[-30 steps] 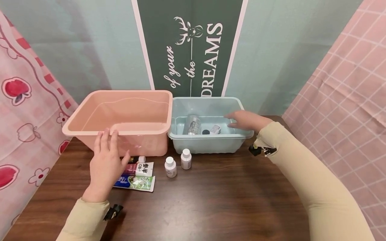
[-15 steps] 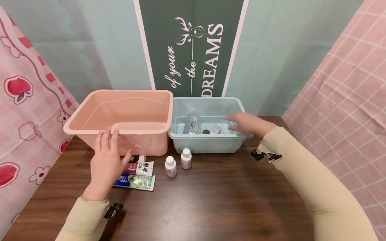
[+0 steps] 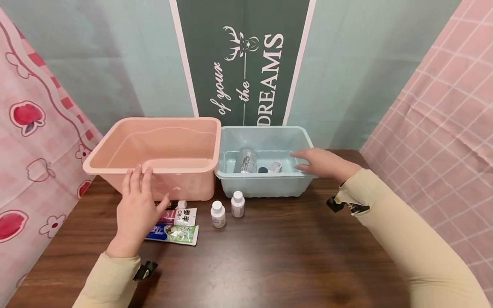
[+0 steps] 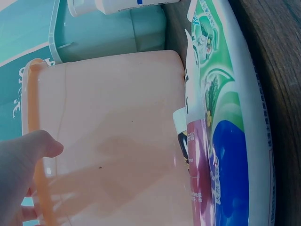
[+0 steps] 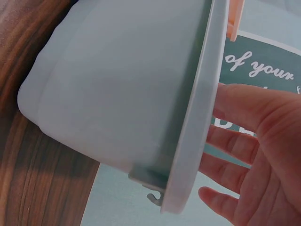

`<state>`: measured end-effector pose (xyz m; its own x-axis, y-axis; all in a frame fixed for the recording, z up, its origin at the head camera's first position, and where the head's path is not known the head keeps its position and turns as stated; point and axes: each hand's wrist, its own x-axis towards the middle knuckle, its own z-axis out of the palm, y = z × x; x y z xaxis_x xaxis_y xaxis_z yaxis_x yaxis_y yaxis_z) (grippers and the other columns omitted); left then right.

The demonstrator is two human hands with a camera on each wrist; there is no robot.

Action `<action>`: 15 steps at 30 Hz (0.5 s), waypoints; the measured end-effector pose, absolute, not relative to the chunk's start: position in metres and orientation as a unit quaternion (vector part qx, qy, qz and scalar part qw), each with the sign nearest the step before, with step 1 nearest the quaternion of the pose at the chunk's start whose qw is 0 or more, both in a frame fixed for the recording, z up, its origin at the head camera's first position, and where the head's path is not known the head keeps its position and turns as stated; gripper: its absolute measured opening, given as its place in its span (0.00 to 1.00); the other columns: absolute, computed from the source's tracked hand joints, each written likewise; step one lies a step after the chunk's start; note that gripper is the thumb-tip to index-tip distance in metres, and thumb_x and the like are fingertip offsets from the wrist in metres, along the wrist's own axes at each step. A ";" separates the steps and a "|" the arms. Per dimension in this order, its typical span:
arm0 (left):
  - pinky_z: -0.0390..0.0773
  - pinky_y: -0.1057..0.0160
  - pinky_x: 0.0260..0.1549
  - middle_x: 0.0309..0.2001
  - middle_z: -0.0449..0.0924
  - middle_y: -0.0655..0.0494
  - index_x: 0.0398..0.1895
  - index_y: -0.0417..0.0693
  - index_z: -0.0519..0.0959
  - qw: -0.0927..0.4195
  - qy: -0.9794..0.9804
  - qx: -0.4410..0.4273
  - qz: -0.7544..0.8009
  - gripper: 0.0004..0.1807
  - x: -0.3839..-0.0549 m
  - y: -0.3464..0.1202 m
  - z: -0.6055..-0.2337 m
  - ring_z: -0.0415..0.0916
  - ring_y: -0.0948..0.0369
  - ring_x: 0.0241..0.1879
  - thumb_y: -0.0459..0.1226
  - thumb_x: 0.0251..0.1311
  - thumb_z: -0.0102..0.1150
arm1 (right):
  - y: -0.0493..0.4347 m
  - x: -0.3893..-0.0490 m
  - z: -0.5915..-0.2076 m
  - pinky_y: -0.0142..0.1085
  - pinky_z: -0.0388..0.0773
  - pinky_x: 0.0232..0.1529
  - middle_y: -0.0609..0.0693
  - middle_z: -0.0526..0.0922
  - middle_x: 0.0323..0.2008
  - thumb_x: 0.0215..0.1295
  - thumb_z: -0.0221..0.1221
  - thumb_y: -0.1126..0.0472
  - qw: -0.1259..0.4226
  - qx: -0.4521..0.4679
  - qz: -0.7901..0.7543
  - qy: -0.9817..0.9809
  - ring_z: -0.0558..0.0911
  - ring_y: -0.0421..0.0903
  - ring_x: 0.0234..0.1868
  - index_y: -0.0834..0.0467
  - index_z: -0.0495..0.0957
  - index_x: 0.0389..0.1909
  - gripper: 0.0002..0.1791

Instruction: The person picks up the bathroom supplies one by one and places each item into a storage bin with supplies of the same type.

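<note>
My left hand [image 3: 136,209] has its fingers extended at the front rim of the pink bin [image 3: 185,184]; in the left wrist view the thumb [image 4: 49,145] shows near that rim. Beside this hand lie a green-and-blue toothpaste tube [image 3: 181,234], a maroon-and-white tube [image 3: 185,217] and a black tube with a white cap [image 3: 182,205], partly hidden. My right hand [image 3: 321,162] is over the right rim of the blue bin [image 3: 265,187], fingers loosely extended and holding nothing. Inside that bin lie a clear bottle [image 3: 247,161], a small white container [image 3: 275,167] and a dark round piece [image 3: 262,170].
Two small white bottles with white caps, a nearer one [image 3: 218,215] and a farther one [image 3: 237,205], stand upright before the bins on the brown wooden table [image 3: 269,256]. Cloth hangs behind the bins and along both sides.
My right hand has shifted slightly to the right, toward the blue bin's right edge. The left hand stays in nearly the same place, and the bins, bottles and tubes have not moved.
</note>
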<state>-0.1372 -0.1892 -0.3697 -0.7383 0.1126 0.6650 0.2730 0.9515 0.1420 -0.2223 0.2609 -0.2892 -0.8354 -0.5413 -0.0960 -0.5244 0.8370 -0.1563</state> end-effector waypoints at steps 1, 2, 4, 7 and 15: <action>0.73 0.33 0.32 0.61 0.60 0.29 0.61 0.34 0.62 0.347 -0.925 -0.105 -0.116 0.43 -0.138 -0.189 -0.369 0.54 0.35 0.62 0.43 0.42 0.66 | 0.262 -0.222 -0.289 0.53 0.66 0.58 0.64 0.73 0.57 0.63 0.57 0.60 0.062 -0.280 -0.062 0.956 0.71 0.60 0.58 0.65 0.69 0.60 0.25; 0.73 0.33 0.33 0.60 0.60 0.29 0.61 0.34 0.62 0.348 -0.925 -0.104 -0.115 0.43 -0.138 -0.189 -0.369 0.54 0.35 0.62 0.43 0.42 0.66 | 0.262 -0.221 -0.288 0.53 0.66 0.57 0.64 0.73 0.57 0.63 0.57 0.61 0.057 -0.281 -0.063 0.956 0.71 0.60 0.58 0.65 0.69 0.60 0.25; 0.73 0.33 0.32 0.60 0.60 0.29 0.61 0.33 0.62 0.350 -0.924 -0.106 -0.115 0.43 -0.138 -0.188 -0.369 0.55 0.35 0.62 0.43 0.42 0.67 | 0.264 -0.219 -0.288 0.53 0.67 0.57 0.64 0.73 0.57 0.63 0.57 0.61 0.050 -0.283 -0.067 0.955 0.72 0.59 0.58 0.66 0.70 0.60 0.25; 0.73 0.33 0.31 0.59 0.61 0.29 0.61 0.33 0.63 0.355 -0.922 -0.108 -0.115 0.43 -0.138 -0.188 -0.370 0.56 0.35 0.61 0.43 0.41 0.67 | 0.265 -0.215 -0.288 0.53 0.67 0.57 0.64 0.73 0.57 0.64 0.57 0.60 0.045 -0.286 -0.076 0.954 0.72 0.59 0.58 0.66 0.70 0.60 0.25; 0.74 0.34 0.31 0.59 0.62 0.29 0.60 0.33 0.63 0.361 -0.920 -0.106 -0.109 0.42 -0.137 -0.190 -0.369 0.56 0.35 0.61 0.44 0.41 0.66 | 0.263 -0.209 -0.288 0.52 0.67 0.56 0.63 0.73 0.57 0.64 0.56 0.60 0.033 -0.293 -0.079 0.952 0.72 0.59 0.58 0.66 0.70 0.60 0.24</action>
